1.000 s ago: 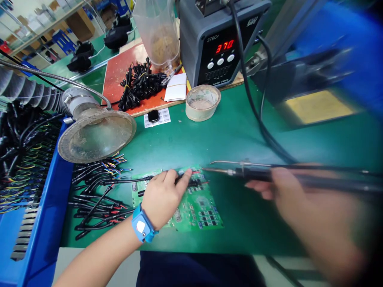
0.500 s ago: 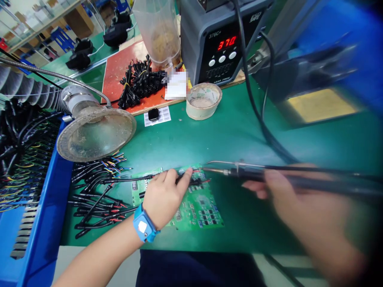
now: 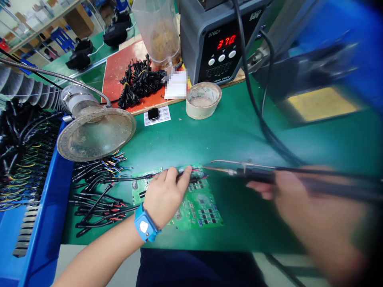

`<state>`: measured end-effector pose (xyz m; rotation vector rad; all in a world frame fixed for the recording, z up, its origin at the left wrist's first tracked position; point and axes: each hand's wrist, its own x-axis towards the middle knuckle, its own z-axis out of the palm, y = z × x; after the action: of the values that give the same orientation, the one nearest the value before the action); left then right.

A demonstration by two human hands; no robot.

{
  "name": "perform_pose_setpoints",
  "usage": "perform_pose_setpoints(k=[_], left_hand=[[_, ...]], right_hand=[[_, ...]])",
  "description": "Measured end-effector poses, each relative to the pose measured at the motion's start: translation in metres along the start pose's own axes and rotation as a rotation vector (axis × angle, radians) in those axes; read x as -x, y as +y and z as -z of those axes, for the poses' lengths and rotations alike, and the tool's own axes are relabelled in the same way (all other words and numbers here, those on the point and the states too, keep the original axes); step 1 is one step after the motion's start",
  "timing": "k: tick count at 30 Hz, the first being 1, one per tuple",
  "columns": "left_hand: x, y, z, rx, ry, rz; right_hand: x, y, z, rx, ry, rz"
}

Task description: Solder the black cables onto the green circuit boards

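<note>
A green circuit board (image 3: pixel 206 205) lies flat on the bench near its front edge. My left hand (image 3: pixel 167 193), with a blue band at the wrist, is closed over the board, pressing a black cable (image 3: pixel 143 176) whose red wire end shows past the fingertips. My right hand (image 3: pixel 287 191), blurred, grips a soldering iron (image 3: pixel 257 174) with a thin solder-feed tube above it. The iron's tip points left, at the wire ends by the board's upper right edge; whether it touches them I cannot tell. More black cables (image 3: pixel 98 211) with bared ends lie left of the board.
A fume-extractor hood (image 3: pixel 97 133) hangs at the left over the cables, beside a blue bin (image 3: pixel 44 239) of wired cables. Behind stand a tape roll (image 3: pixel 203 101), a soldering station (image 3: pixel 223 48) reading 370 and a bundle of black connectors (image 3: pixel 140 81). A yellow sponge (image 3: pixel 323 104) sits at the right.
My right hand and the iron have shifted slightly right, with the tip a little higher on the left. My left hand has stayed almost in place over the cable.
</note>
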<state>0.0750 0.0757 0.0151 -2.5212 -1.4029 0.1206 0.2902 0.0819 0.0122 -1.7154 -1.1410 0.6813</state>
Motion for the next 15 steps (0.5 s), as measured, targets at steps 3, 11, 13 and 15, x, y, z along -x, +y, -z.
perform_pose_setpoints(k=[3,11,13,15], left_hand=[[0.000,0.000,-0.001,0.001,0.001,0.005],[0.005,-0.001,0.003,0.137,0.119,-0.003],[0.010,0.002,0.010,0.149,0.132,-0.007],[0.015,0.007,0.016,0.167,0.053,0.035]], right_hand=[[0.000,0.001,0.000,-0.036,0.034,-0.019],[-0.002,0.010,0.002,-0.071,0.049,0.071],[-0.002,0.009,0.004,-0.080,0.059,0.106],[0.000,0.008,0.007,-0.110,0.053,0.110]])
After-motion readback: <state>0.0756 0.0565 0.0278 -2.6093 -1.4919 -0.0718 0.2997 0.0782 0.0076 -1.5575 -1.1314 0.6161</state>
